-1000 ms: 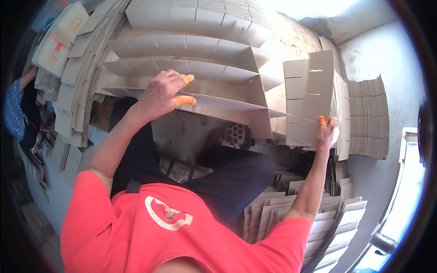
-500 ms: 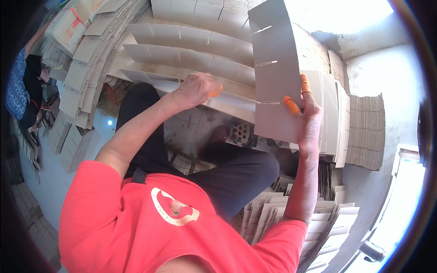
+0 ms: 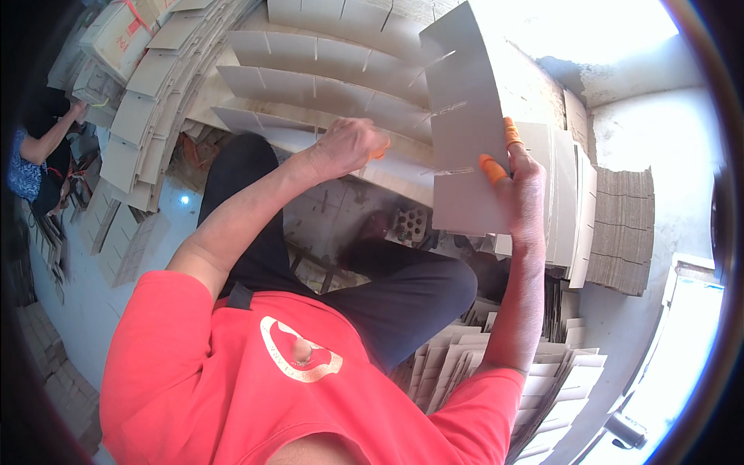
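Observation:
My right hand (image 3: 522, 177), orange covers on thumb and finger, grips the right edge of an upright grey cardboard divider (image 3: 465, 93) with several slots along its left side. The divider stands across the right ends of several long slotted cardboard strips (image 3: 333, 89), set on edge in rows. My left hand (image 3: 347, 147) is closed above the nearest strip (image 3: 260, 124), with orange showing at its fingertips. The curled fingers hide whatever may be between them.
Stacked cardboard pieces (image 3: 147, 101) and a carton (image 3: 124, 35) rise on the left, with another person's arm (image 3: 58, 139) beyond. More dividers (image 3: 570, 194) and a bundled stack (image 3: 621, 232) stand at right. Slotted pieces (image 3: 535, 387) lie beside my right arm.
The divider in my right hand has shifted slightly left and up. My left hand has moved a little right and up. The other person's arm has come further into view.

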### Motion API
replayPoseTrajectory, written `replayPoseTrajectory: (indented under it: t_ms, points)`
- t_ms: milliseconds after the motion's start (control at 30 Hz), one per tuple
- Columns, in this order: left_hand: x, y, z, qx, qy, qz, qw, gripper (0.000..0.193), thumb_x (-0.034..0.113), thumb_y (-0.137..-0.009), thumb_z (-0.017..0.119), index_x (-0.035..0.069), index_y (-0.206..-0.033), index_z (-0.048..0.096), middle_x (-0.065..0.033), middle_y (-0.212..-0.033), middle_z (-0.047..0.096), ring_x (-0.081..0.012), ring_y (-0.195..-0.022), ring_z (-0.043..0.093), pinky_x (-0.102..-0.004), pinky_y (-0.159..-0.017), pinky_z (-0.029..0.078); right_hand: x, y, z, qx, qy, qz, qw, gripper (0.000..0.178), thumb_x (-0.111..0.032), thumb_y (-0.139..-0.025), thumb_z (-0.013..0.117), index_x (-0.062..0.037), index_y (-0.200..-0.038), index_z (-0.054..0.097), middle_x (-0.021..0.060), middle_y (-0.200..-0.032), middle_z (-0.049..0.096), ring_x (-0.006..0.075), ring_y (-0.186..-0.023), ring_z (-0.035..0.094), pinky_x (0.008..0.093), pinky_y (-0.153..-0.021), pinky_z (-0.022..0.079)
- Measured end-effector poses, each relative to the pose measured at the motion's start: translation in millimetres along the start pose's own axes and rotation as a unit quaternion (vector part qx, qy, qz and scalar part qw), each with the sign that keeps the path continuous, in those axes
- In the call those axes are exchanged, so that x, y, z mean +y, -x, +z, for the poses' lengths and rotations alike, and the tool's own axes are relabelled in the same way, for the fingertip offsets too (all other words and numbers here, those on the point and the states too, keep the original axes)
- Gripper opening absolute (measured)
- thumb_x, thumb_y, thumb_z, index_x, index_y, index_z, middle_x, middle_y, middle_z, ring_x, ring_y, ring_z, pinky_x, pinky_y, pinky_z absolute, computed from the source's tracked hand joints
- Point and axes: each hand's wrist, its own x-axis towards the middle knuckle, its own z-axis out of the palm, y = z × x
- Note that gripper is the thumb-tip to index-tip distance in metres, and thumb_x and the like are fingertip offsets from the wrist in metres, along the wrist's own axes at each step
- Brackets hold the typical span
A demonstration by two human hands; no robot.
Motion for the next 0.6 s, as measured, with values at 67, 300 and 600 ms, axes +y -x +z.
replayPoseTrajectory:
  t_ms: [67,300,600]
  points:
    - [-2,1,0,0.003,0.002,-0.003,1.0,0.011,0.014,-0.075,0.071,0.004,-0.08,0.067,-0.0111,-0.07,0.063,-0.0285,-0.071,0.063,-0.0403,-0.062,0.049,-1,-4,-5,-0.029,-0.031,0.014,0.999,0.06,0.004,-0.083,0.061,-0.0022,-0.14,0.042,0.0056,-0.1,0.069,0.004,-0.086,0.056,0.0207,-0.076,0.048]
    - [-3,-1,3,0.012,0.007,0.003,1.0,0.012,0.013,-0.073,0.072,0.005,-0.081,0.068,-0.0104,-0.07,0.063,-0.0281,-0.07,0.063,-0.0404,-0.061,0.049,3,-5,16,-0.027,-0.027,-0.015,0.999,0.06,0.005,-0.083,0.061,-0.0009,-0.14,0.041,0.0114,-0.11,0.068,0.0074,-0.095,0.058,0.0235,-0.084,0.047]
    - [-4,-5,6,-0.007,-0.003,-0.01,1.0,0.011,0.012,-0.074,0.07,0.006,-0.082,0.068,-0.01,-0.067,0.061,-0.026,-0.068,0.061,-0.039,-0.06,0.049,14,-3,32,-0.011,0.014,-0.025,1.0,0.06,0.004,-0.084,0.06,0.0007,-0.14,0.039,0.0158,-0.116,0.065,0.0144,-0.102,0.061,0.0271,-0.087,0.047]
